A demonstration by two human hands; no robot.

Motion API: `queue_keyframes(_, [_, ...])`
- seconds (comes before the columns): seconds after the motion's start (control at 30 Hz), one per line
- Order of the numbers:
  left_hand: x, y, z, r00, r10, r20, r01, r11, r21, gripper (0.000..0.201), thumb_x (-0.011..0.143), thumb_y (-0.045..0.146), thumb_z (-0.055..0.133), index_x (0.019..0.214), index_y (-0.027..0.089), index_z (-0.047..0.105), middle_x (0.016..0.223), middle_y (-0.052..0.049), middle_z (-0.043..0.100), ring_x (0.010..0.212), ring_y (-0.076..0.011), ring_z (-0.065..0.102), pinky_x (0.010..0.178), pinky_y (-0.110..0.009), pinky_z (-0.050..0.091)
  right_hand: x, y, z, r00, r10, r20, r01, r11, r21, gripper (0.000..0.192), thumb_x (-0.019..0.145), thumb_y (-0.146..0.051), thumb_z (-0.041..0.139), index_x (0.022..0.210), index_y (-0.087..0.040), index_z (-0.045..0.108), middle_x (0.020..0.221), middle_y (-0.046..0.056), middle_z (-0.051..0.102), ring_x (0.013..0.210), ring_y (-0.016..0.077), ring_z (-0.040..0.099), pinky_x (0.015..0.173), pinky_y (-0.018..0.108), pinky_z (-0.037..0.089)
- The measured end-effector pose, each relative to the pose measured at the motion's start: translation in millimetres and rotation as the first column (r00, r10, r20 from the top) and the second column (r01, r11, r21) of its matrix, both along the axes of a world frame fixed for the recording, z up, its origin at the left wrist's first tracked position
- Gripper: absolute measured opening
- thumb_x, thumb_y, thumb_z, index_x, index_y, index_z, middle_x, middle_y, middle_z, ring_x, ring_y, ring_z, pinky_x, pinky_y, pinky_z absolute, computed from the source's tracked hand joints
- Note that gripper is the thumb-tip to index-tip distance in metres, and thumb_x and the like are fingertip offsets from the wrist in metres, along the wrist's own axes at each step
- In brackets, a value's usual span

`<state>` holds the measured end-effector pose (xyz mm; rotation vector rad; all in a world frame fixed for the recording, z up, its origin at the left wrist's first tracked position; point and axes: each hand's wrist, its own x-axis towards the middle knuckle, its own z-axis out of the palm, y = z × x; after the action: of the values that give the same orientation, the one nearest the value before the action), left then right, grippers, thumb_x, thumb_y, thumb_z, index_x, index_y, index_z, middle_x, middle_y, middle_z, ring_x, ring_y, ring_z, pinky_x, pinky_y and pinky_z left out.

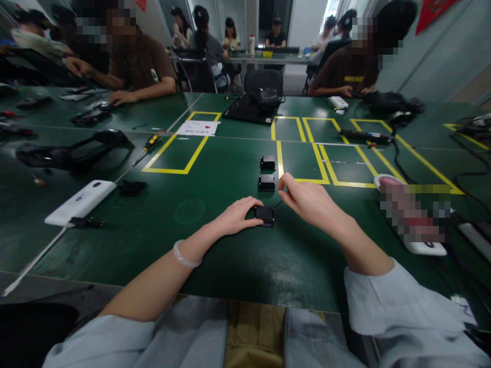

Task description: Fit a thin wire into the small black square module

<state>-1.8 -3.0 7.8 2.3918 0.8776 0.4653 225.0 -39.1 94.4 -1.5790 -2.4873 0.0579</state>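
Black block [264, 216] sits between hands: left hand [240, 215] pinches its left side; right hand [307, 200], farther off, pinches thin rod [278, 204] angled at its right side.

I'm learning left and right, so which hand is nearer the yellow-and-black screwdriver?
Left. The left hand is right of the screwdriver, holding a small black block; the right hand is farther right, past that block.

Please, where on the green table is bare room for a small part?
Bare patches: between the left hand and the small black piece to its left; and between the forearms, on the near side of the held black block. Crowded: the right side, with dark cables, and far left, with a black frame.
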Motion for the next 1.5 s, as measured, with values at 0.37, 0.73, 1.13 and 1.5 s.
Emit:
queue_keyframes(0.37, [-0.2, -0.3, 0.4, 1.0, -0.005, -0.012, 0.005, 1.0, -0.013, 0.037, 0.088, 0.044, 0.061, 0.116, 0.02, 0.056, 0.108, -0.007, 0.06, 0.099, -0.0239, 0.058, 0.087, -0.036, 0.046, -1.7, -1.5, 1.9, 1.0, 0.001, -0.021, -0.001, 1.0, -0.008, 0.021, 0.096, -0.037, 0.036, 0.103, -0.02, 0.049, 0.078, 0.003, 0.065, 0.063, 0.0159, 0.056, 0.054, 0.026, 0.024])
queue_keyframes(0.73, [-0.4, 0.3, -1.9, 1.0, 0.004, -0.004, -0.004, 1.0, 0.002, 0.037, 0.087, 0.044, 0.063, 0.116, 0.021, 0.057, 0.107, -0.007, 0.06, 0.099, -0.0238, 0.058, 0.086, -0.035, 0.046, 1.1, -0.1, -0.6, 0.998, 0.019, -0.059, -0.019, 1.0, -0.008, 0.02, 0.094, -0.029, 0.037, 0.109, -0.02, 0.046, 0.08, 0.003, 0.065, 0.062, 0.0151, 0.055, 0.054, 0.026, 0.025])
queue_keyframes(1.13, [0.0, -0.4, 0.6, 1.0, -0.008, -0.01, 0.008, 1.0, -0.008, 0.038, 0.089, 0.046, 0.06, 0.116, 0.02, 0.055, 0.109, -0.007, 0.06, 0.101, -0.0246, 0.057, 0.087, -0.035, 0.045, -0.3, -0.1, 1.1, 1.0, 0.006, -0.003, -0.006, 1.0, -0.011, 0.022, 0.097, -0.033, 0.034, 0.105, -0.02, 0.049, 0.073, 0.002, 0.064, 0.059, 0.0154, 0.054, 0.053, 0.026, 0.023])
queue_keyframes(1.5, [-0.7, 0.2, 0.7, 1.0, -0.005, -0.015, 0.004, 1.0, -0.013, 0.038, 0.088, 0.046, 0.06, 0.116, 0.02, 0.055, 0.109, -0.008, 0.06, 0.101, -0.0251, 0.058, 0.087, -0.036, 0.046, 0.6, -2.2, 3.0, 0.997, 0.034, -0.068, -0.036, 0.999, -0.034, 0.017, 0.092, -0.028, 0.039, 0.107, -0.021, 0.045, 0.083, 0.003, 0.065, 0.064, 0.0151, 0.054, 0.055, 0.026, 0.025])
